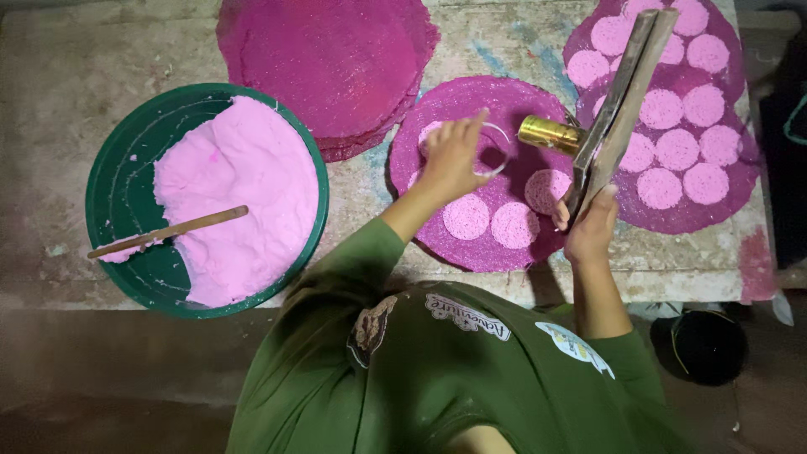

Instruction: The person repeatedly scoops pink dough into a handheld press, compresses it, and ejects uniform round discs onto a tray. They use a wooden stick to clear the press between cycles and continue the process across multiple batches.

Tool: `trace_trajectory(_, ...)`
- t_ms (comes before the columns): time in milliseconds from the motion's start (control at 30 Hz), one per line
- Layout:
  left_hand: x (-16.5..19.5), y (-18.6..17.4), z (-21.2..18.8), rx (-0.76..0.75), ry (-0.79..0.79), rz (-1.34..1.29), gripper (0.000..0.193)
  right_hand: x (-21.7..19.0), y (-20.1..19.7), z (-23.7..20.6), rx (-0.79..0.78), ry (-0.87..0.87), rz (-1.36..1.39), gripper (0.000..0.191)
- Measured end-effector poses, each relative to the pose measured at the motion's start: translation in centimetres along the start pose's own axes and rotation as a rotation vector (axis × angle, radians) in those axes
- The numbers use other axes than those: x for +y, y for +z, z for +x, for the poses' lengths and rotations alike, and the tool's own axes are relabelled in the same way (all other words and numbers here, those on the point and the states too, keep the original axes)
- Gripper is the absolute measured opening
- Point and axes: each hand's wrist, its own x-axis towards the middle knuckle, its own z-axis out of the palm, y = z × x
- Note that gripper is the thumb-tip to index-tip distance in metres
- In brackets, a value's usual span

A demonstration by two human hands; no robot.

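My left hand (452, 155) rests on a thin metal ring (498, 143) lying on a round magenta mat (487, 244). Three pink discs (466, 217) sit on that mat near its front edge. My right hand (591, 225) grips the lower end of a long flat wooden paddle (618, 105), held slanted over the mat's right side. A brass cylinder (548, 133) lies just left of the paddle.
A green basin (118, 181) at the left holds pink paste (244, 193) and a wooden stick (168, 231). A stack of bare magenta mats (328, 59) lies at the back. Another mat (702, 210) at the right carries several pink discs. A dark round object (699, 345) sits below the table edge.
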Motion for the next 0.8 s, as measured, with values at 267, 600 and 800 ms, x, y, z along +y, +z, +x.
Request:
trace_trajectory(267,4.4,-6.1,-6.7,0.286,0.606,0.085,0.050,-12.0,2.9,-3.1,-0.331,-0.566,-0.903,0.054)
trace_trajectory(600,3.6,-17.6,-20.0,-0.622,0.219,-0.404,0.030,-24.5,19.7,0.7,-1.395,-1.380,-0.838,0.061)
trace_trajectory(800,-0.2,-24.1,-27.9,-0.359,0.052,-0.382,0.025,-20.3,26.7,-2.5,-1.838,-0.284,-0.380,0.045)
